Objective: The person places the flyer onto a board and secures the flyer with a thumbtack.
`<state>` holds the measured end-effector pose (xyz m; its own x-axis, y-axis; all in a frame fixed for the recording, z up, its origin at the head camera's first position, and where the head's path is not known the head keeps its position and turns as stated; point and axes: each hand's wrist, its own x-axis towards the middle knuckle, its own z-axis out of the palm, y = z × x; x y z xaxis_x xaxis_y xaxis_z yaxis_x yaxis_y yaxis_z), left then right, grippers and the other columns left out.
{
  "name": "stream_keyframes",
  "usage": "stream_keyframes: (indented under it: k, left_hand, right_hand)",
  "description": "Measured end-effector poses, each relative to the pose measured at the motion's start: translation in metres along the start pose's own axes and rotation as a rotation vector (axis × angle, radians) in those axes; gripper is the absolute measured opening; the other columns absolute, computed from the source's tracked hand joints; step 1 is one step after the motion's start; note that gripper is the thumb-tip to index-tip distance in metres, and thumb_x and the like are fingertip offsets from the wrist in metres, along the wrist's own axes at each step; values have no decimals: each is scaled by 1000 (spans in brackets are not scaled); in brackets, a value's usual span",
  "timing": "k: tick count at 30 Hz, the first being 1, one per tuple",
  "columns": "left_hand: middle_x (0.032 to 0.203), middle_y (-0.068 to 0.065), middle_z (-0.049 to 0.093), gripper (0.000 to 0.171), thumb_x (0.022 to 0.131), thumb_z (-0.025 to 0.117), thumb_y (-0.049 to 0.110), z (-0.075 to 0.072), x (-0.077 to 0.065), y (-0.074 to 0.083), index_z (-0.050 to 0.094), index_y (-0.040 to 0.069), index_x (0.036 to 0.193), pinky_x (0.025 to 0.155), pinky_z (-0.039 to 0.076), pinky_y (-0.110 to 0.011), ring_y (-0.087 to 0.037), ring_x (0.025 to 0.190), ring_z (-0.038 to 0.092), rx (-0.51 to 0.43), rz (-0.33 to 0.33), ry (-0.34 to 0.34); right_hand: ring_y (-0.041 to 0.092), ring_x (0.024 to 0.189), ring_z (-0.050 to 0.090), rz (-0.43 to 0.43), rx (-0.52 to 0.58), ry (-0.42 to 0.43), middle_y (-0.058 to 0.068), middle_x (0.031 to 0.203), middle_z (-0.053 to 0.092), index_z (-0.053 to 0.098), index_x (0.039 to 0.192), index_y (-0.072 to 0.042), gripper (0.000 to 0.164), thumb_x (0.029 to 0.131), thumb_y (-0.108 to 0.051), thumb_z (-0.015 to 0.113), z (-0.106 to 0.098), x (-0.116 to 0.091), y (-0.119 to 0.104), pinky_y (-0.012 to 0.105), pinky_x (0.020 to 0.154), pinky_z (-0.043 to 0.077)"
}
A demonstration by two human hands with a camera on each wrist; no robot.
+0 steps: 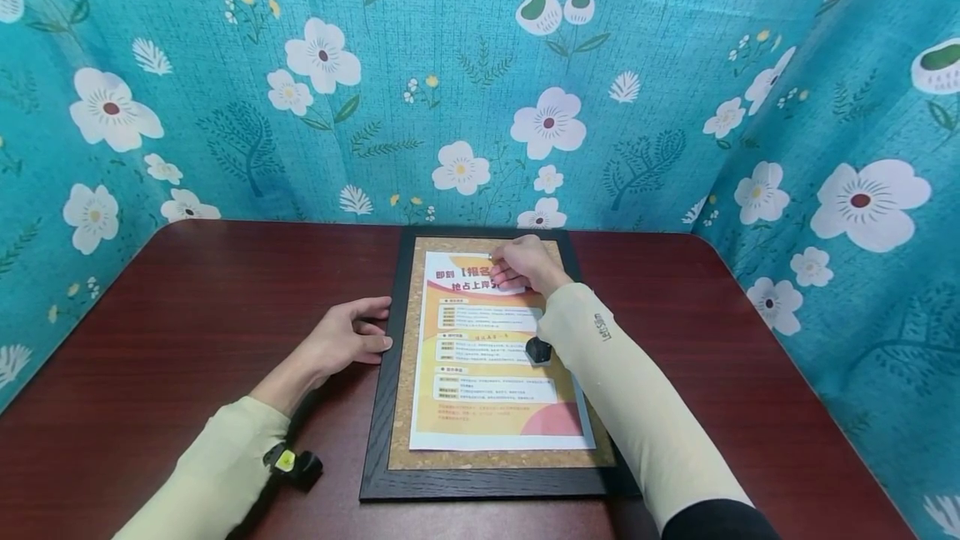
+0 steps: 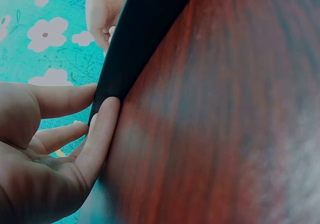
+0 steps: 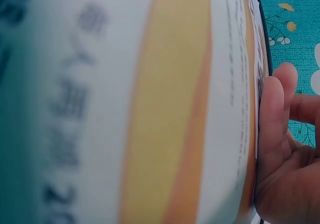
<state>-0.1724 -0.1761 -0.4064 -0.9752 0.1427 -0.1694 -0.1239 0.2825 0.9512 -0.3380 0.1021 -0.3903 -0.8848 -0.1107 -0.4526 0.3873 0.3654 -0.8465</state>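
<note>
A cork board in a black frame lies on the table, bearing a yellow, white and pink printed poster. Against the frame's left side rest the fingertips of my left hand, fingers fairly straight; the left wrist view shows them at the frame edge. My right hand is over the poster's upper edge, thumb and index together at a small pin-like thing, too small to make out. In the right wrist view the poster fills most of the picture, beside my curled fingers.
The dark red wooden table extends on both sides of the board. A blue-green flowered curtain hangs right behind its back edge. My right sleeve crosses over the board's right side and hides part of it.
</note>
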Motion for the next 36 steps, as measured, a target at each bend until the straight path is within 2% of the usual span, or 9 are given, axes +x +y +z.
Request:
stream_keyframes:
  k: [7,15,36]
  left_hand:
    - [142,-27,47,68,90,68,-6,0,-1,0,40,-1,151,77,61,-45,-29,98,61,-7,-7,0]
    - [141,-26,47,68,90,68,-7,1,0,-1,40,-1,151,77,61,-44,-28,98,61,-7,-10,6]
    - [142,-27,47,67,90,68,-8,1,0,0,40,-2,151,77,61,-44,-30,100,60,-7,-5,9]
  right_hand:
    - [14,59,65,-16,-12,-4,9,82,69,66,109,-2,26,102,-26,60,1,-4,2,25,58,58]
    - [16,61,68,-14,-9,12,10,85,70,63,113,-3,27,101,-27,62,2,-5,3,26,61,58]
    - [14,58,67,-28,-7,6,10,82,70,59,114,-3,26,102,-26,62,0,1,3,25,58,58]
